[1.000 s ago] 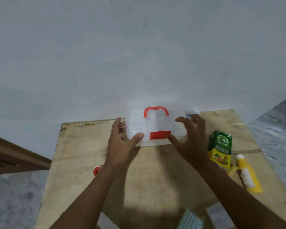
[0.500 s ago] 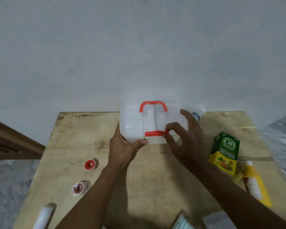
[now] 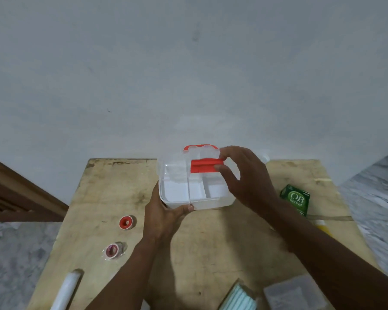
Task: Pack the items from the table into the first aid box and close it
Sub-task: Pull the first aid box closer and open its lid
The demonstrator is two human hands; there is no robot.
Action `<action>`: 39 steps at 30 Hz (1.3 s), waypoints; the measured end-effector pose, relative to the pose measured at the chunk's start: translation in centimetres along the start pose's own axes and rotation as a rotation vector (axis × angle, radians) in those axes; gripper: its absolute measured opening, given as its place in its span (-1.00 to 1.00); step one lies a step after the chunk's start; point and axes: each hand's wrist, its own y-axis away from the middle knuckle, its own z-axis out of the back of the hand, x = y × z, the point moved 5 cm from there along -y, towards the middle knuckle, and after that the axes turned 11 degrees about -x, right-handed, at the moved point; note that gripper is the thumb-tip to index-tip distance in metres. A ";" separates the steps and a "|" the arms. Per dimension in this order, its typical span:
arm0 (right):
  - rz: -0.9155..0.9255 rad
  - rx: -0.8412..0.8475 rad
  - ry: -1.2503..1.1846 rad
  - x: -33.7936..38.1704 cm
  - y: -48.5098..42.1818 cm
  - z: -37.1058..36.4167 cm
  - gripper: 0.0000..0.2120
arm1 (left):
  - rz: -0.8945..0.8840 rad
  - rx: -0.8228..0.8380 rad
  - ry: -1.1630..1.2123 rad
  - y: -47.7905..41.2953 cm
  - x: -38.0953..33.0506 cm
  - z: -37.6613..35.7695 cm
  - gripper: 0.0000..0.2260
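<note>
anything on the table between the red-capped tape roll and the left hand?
Nothing: in the head view only bare wood separates the red tape roll from the left hand, which steadies the first aid box.

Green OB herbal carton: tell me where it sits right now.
In the head view the green OB herbal carton stands on the table's right side, just beyond the right hand and right of the open first aid box.
</note>
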 end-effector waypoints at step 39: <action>-0.150 -0.279 0.374 -2.7 -6.6 -0.4 -0.70 | -0.059 0.362 -0.051 0.5 -1.1 2.6 0.35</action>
